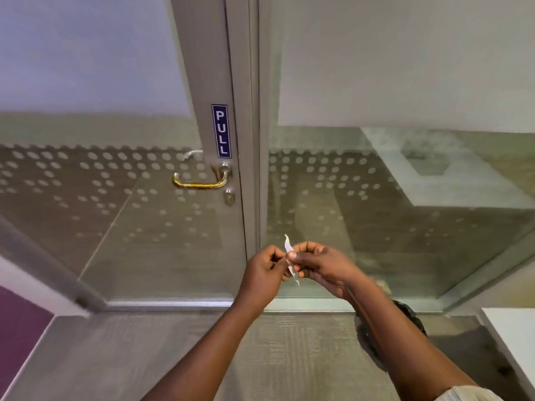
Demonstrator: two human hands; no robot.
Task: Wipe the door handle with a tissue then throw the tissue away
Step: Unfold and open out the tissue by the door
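Observation:
A glass door with a grey metal frame stands ahead. Its lever handle (202, 182) is metal with a golden sheen and juts to the left from the frame, under a blue PULL sticker (221, 131). Low in front of the door, my left hand (265, 270) and my right hand (321, 267) meet and both pinch a small white tissue (289, 251), seen edge-on between the fingertips. The hands are below and to the right of the handle, apart from it.
A keyhole cylinder (229, 197) sits just under the handle. Fixed glass panels with frosted dots flank the door. A white surface edge (512, 337) is at the lower right, a purple panel (20, 328) at the lower left. Grey carpet covers the floor.

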